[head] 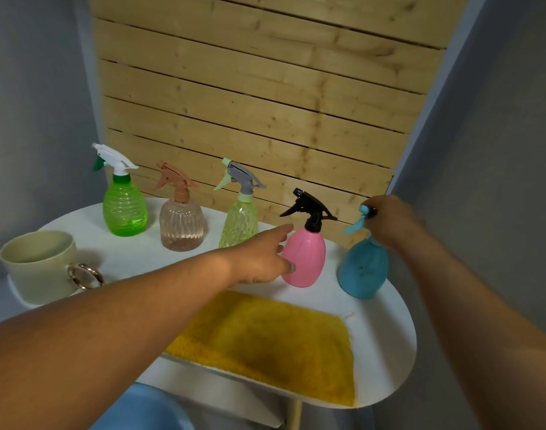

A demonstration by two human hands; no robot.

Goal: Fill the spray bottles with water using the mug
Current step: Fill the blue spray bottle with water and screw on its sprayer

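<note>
At the right end of the white worktop (389, 352), the right hand (389, 223) closes its grip round the sprayer head of the blue spray bottle (363, 268), fingers curled over the top. The bottle stands upright, its long axis vertical, directly below that hand. The left hand (262, 259) reaches from the near left with fingers extended and relaxed, holding nothing; its fingertips touch or nearly touch the left flank of the pink spray bottle (306, 259), which stands just left of the blue one.

The right hand is the nearer to the blue bottle and already holds it. Judgement: the head must be unscrewed and lifted straight up along the vertical axis; the left hand would have to cross past the pink bottle to steady the blue body.

The cream mug (39, 266) stands at the far-left end of the worktop, well apart from both hands, handle (85, 276) pointing right.

Clearances: the blue bottle stands near the right edge of the worktop. Open room lies toward the viewer, over the yellow cloth (265, 342). Behind the row, the wooden slat wall (265, 103) limits backward travel. Three more bottles, green (125, 209), clear pink (181, 225) and yellow-green (239, 223), stand between mug and pink bottle.
</note>
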